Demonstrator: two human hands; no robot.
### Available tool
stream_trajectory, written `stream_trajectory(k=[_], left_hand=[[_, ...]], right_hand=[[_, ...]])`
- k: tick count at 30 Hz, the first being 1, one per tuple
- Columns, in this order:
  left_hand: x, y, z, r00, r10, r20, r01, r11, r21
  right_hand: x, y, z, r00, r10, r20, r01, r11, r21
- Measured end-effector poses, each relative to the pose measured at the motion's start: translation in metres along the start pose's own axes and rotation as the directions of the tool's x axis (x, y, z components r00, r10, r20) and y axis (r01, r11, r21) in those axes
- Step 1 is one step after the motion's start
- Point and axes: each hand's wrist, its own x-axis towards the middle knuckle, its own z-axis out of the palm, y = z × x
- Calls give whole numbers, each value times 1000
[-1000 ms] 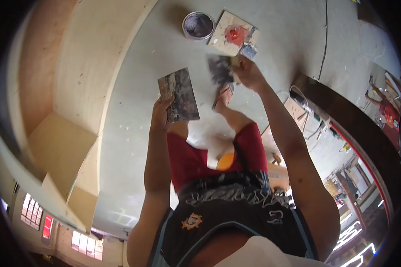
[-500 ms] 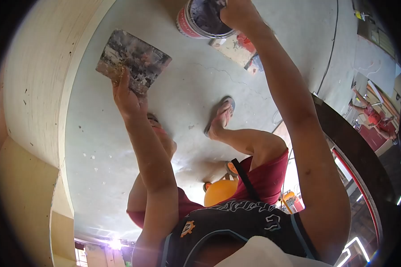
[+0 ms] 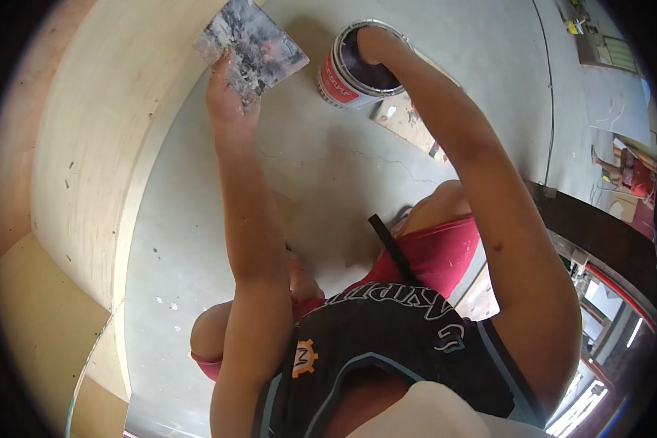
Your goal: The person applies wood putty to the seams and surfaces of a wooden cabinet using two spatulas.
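My left hand (image 3: pixel 230 91) grips the lower corner of a square board (image 3: pixel 252 47), which is smeared with dark and whitish paste. The board is held up in front of the pale wooden panel and the floor. My right hand (image 3: pixel 378 47) reaches into the open mouth of a round can (image 3: pixel 336 86) with a red and white label and dark residue inside. Its fingers are hidden within the can, so what they hold cannot be seen.
A stained flat piece (image 3: pixel 409 128) lies beside the can on the grey floor (image 3: pixel 197 219). Pale wooden panels (image 3: pixel 87 168) stand along the left. A cable (image 3: pixel 550 95) runs across the floor at right. Another person in red (image 3: pixel 639 177) is far off at the right edge.
The view has shifted, and the can appears lower and more fully in frame. The board in my left hand has moved up and right. My right hand is still at the can.
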Motion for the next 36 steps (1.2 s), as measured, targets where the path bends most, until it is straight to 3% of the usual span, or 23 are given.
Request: stream_trajectory(k=[2,4,7,9,10,11,12,13,14,16,19,24,26,28,32,36], left_hand=[[-6,22,10,997,64,36,-69,989,129],[-33,32,18,994,95,51,-100,991,93],[-55,27,10,990,138,41,-140,989,44],[-58,12,-4,990,142,4,-142,990,27],[-51,2,-9,992,124,-17,-122,989,81],[-47,-4,-13,993,107,-42,-100,985,138],[-48,-9,-10,991,120,-53,-112,985,131],[-46,-12,-5,992,104,-66,-93,983,156],[-46,-16,2,994,80,-73,-66,981,184],[-48,-21,11,996,62,-61,-51,984,168],[-45,-34,16,997,36,-66,-22,980,198],[-57,-44,35,989,83,-126,-44,957,286],[-66,-42,42,992,111,-53,-99,976,196],[-72,-38,43,985,158,-74,-137,963,233],[-97,-19,44,976,172,-131,-132,954,270],[-114,-9,41,968,214,-128,-175,950,259]], right_hand=[[15,12,16,983,-157,95,174,961,-214],[33,20,43,975,-208,80,220,957,-190],[35,14,37,941,-292,173,333,893,-302],[14,11,17,955,-248,164,258,965,-44],[2,10,6,951,-258,168,271,961,-62],[-10,11,-6,972,-116,204,78,980,184],[-17,16,-14,962,17,272,-131,903,409],[-20,23,-18,968,-157,195,151,987,46],[-28,30,-21,969,-157,189,151,987,44],[-68,41,-29,964,-93,-250,159,952,262],[-106,50,-51,946,-63,-319,174,927,333],[-123,53,-56,931,-72,-357,187,936,299],[-121,43,-56,925,-82,-371,191,944,268],[-125,23,-54,963,-82,-256,121,983,140],[-96,13,-29,966,-129,-224,138,990,23],[-86,17,-26,960,-88,-266,124,985,120]])
